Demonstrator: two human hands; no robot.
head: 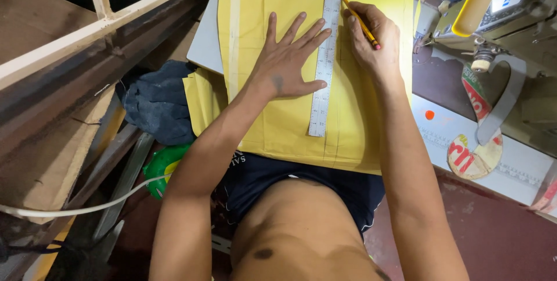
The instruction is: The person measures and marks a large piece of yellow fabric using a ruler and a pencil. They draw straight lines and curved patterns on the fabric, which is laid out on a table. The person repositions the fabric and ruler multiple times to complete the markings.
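Note:
Yellow fabric lies spread over the table in front of me and hangs over its near edge. A long metal ruler rests lengthwise on it. My left hand lies flat on the cloth, fingers spread, its fingertips and thumb pressing the ruler's left edge. My right hand grips a yellow pencil, whose tip touches the fabric at the ruler's right edge near its far end.
A sewing machine stands on the table at the right, with a curved grey template and printed card pieces beside it. A dark cloth bundle and a wooden frame are at the left. A white cable runs low left.

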